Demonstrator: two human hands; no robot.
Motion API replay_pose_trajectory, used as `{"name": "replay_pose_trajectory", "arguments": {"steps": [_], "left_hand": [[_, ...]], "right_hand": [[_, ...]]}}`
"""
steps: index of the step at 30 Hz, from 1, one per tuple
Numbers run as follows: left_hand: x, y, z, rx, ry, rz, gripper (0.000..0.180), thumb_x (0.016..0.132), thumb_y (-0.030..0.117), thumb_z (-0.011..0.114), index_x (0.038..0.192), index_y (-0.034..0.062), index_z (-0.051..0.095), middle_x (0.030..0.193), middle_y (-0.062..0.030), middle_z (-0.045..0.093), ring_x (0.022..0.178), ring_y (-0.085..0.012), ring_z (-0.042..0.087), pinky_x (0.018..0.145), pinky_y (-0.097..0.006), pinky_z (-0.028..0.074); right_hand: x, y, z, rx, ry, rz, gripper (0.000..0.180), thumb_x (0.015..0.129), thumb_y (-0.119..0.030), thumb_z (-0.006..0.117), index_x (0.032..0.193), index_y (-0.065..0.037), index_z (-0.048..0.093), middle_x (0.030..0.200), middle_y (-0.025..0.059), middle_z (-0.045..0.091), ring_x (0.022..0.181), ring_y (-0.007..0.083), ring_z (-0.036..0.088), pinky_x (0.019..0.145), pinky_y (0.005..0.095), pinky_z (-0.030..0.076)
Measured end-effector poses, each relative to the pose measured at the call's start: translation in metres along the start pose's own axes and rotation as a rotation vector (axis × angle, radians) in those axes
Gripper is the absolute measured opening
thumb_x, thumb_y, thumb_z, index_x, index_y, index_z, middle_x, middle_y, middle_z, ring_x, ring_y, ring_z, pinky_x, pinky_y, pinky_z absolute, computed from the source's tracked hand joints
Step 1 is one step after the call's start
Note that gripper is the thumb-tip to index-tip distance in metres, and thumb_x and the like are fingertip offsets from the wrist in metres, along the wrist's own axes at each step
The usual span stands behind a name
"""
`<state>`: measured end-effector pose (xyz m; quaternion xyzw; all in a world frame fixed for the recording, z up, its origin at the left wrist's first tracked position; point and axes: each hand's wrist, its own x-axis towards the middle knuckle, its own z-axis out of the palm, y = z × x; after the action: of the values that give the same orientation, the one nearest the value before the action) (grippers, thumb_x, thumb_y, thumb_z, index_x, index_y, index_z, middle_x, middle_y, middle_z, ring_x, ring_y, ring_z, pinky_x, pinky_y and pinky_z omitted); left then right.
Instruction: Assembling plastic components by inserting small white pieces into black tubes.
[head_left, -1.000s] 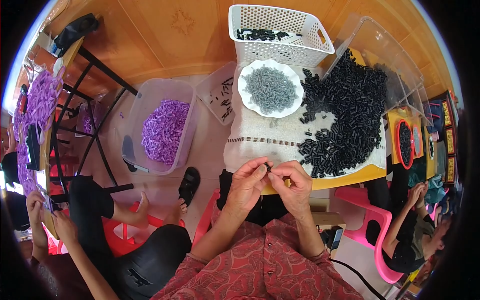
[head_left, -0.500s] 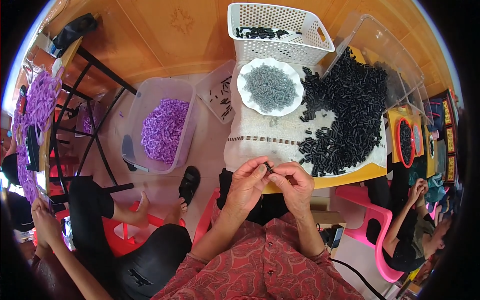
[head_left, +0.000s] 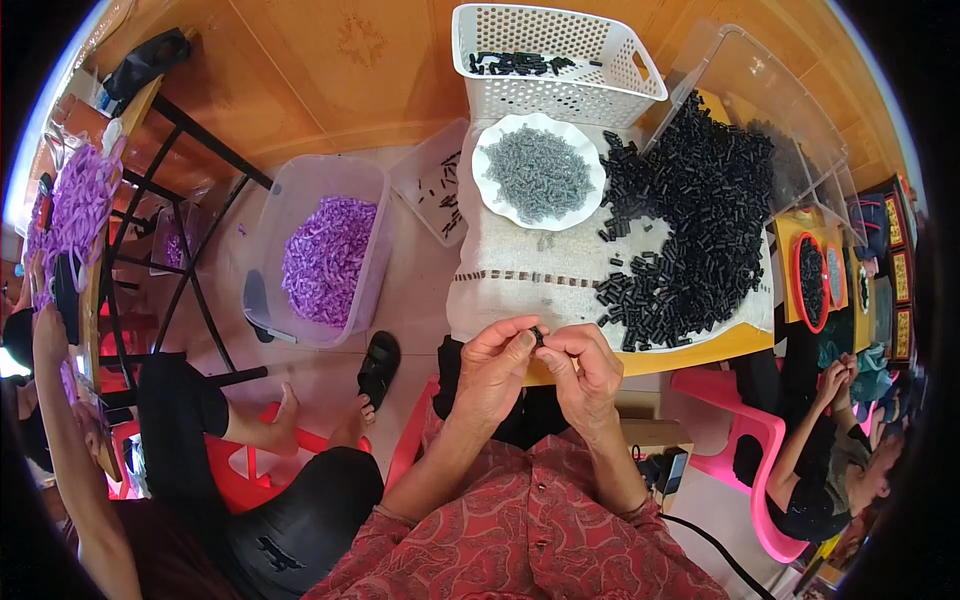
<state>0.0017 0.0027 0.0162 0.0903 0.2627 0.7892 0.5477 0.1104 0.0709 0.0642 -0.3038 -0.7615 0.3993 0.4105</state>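
Observation:
My left hand (head_left: 497, 368) and my right hand (head_left: 584, 368) meet fingertip to fingertip just below the table's near edge. Between them they pinch one small black tube piece (head_left: 538, 335). Beyond the hands a white cloth (head_left: 520, 280) covers the table. On it lies a big heap of the same black tube pieces (head_left: 690, 230) to the right. A white scalloped plate (head_left: 486, 185) holding small grey parts stands at the far side. Behind it is a white perforated basket (head_left: 560, 85) with a few black pieces inside.
A clear tub (head_left: 372, 180) of purple pieces stands on the floor at left, with a small clear lid beside it. A black metal rack (head_left: 150, 240) stands further left. A person sits on a red stool at lower left, another on a pink chair (head_left: 745, 440) at right.
My hands have shifted slightly and the black piece has turned between my fingertips. The person at lower left has raised an arm toward the rack.

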Motion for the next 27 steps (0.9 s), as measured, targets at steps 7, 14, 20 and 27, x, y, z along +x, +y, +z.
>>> {"name": "replay_pose_trajectory", "arguments": {"steps": [7, 14, 20, 27], "left_hand": [[0.0, 0.002, 0.001, -0.025, 0.015, -0.02, 0.022, 0.097, 0.0, 0.059, 0.117, -0.0015, 0.066, 0.109, -0.0119, 0.068, 0.1, -0.0162, 0.064, 0.092, -0.03, 0.051], [-0.001, 0.006, 0.0, -0.045, -0.012, -0.042, 0.022, 0.096, 0.0, 0.059, 0.117, -0.0022, 0.066, 0.106, -0.0109, 0.068, 0.1, -0.0165, 0.064, 0.091, -0.03, 0.052], [0.002, 0.013, 0.009, -0.057, -0.012, -0.094, 0.028, 0.096, -0.001, 0.06, 0.123, -0.0021, 0.062, 0.102, -0.0067, 0.066, 0.097, -0.0138, 0.063, 0.09, -0.029, 0.052], [0.004, 0.012, 0.004, -0.066, -0.074, -0.091, 0.035, 0.095, -0.001, 0.06, 0.13, -0.0013, 0.057, 0.095, -0.0031, 0.063, 0.094, -0.0107, 0.06, 0.089, -0.029, 0.051]], "right_hand": [[0.0, 0.006, 0.001, -0.049, -0.006, -0.103, 0.018, 0.08, 0.003, 0.075, 0.094, 0.0, 0.064, 0.086, 0.0117, 0.063, 0.072, 0.0228, 0.064, 0.06, 0.0302, 0.052], [0.002, 0.001, -0.003, -0.086, -0.017, -0.084, 0.026, 0.076, 0.0, 0.079, 0.098, -0.001, 0.064, 0.09, 0.0126, 0.062, 0.078, 0.0246, 0.063, 0.059, 0.0307, 0.053], [0.008, 0.004, -0.009, -0.048, -0.115, -0.106, 0.039, 0.072, -0.002, 0.08, 0.109, -0.002, 0.066, 0.101, 0.0137, 0.064, 0.087, 0.0277, 0.063, 0.074, 0.0348, 0.053], [0.009, 0.001, -0.007, 0.025, -0.138, -0.029, 0.038, 0.073, -0.003, 0.079, 0.109, -0.001, 0.067, 0.105, 0.0134, 0.068, 0.09, 0.0273, 0.064, 0.077, 0.0348, 0.053]]}}
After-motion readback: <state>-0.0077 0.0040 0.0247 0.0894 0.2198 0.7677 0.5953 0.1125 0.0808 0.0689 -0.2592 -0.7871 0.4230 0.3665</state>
